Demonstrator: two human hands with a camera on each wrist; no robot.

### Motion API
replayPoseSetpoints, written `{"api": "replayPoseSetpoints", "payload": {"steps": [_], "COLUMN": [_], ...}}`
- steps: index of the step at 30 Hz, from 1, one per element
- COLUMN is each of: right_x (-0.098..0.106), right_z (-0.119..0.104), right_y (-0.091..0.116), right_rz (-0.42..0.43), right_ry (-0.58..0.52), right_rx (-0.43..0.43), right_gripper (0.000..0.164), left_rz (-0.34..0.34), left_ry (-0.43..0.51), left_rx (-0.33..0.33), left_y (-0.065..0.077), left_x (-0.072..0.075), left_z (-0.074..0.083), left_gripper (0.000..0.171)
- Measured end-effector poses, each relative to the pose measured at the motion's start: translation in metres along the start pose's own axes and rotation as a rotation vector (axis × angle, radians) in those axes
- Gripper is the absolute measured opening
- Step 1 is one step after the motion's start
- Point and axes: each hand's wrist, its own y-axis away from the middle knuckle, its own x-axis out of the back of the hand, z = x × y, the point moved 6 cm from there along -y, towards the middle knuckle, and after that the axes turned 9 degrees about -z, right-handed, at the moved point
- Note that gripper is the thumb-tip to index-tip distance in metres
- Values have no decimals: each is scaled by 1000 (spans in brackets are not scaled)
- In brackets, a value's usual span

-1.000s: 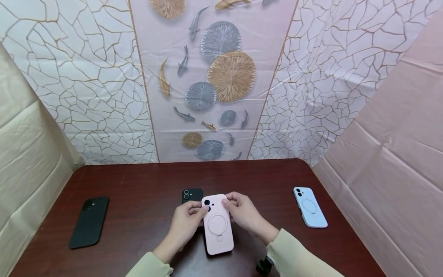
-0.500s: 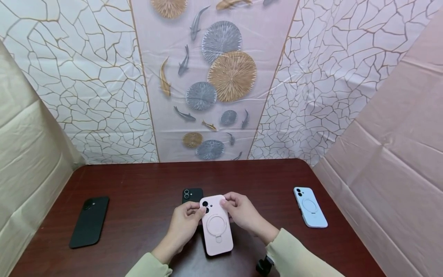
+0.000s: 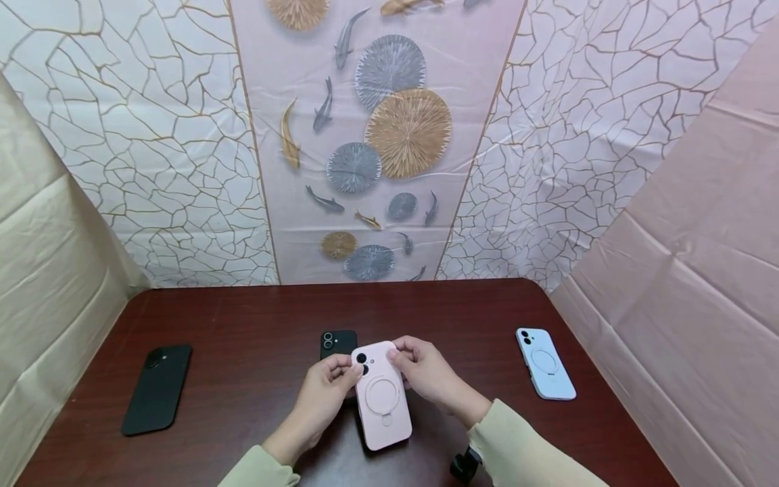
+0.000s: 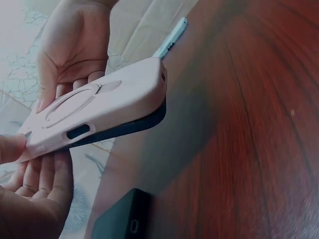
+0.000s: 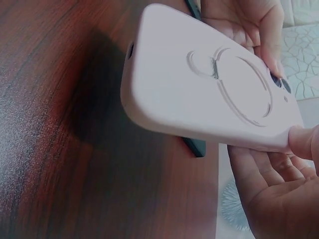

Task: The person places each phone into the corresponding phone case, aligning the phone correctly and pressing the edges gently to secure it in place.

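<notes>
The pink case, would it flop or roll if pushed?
The pink case likely wouldn't flop much: pinched near one end, it looks straight, though the dark slab under it may help. Being flat, it probably wouldn't roll. Its smooth-looking back might feel slippery.

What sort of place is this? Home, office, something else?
Likely an indoor staged recording booth, though I can't be certain: a fish-patterned backdrop behind the table, creased cream sheet and pink sheet hemming it in, and a pink phone case held above it.
</notes>
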Motion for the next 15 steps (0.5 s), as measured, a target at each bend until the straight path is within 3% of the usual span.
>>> {"api": "replayPoseSetpoints", "payload": {"steps": [7, 15], "right_x": [1, -2], "right_z": [-3, -11], "right_y": [3, 8], "right_rz": [-6, -54], "right_ry": [22, 62], "right_rx": [13, 60], "right_gripper": [21, 16], "left_rz": [-37, -23], "left_ry": [11, -5], "left_rx": [15, 20], "left_y": [-1, 0], "left_x": [-3, 0], "left_z": [5, 5], "left_gripper": [36, 31]}}
